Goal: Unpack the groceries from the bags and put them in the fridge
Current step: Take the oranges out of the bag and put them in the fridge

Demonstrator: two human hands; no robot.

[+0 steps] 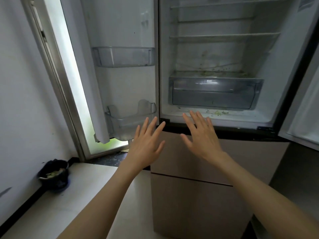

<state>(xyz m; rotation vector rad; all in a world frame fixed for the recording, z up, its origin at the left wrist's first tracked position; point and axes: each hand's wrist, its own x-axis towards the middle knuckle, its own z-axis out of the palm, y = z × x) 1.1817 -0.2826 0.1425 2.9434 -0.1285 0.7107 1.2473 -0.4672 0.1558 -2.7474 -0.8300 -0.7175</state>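
The fridge (215,118) stands open in front of me, both upper doors swung out. Its glass shelves (224,36) hold nothing, and a clear crisper drawer (214,93) sits at the bottom of the compartment, with green crumbs scattered around it. My left hand (146,144) is held out flat with fingers spread, just below the lower bin of the left door (131,121). My right hand (202,135) is also spread and holds nothing, in front of the compartment's lower lip. No bags or groceries are in view.
Two beige lower drawers (198,169) of the fridge are closed below my hands. A small dark bin (54,175) with scraps stands on the floor by the left wall. A tall window (72,80) is behind the left door.
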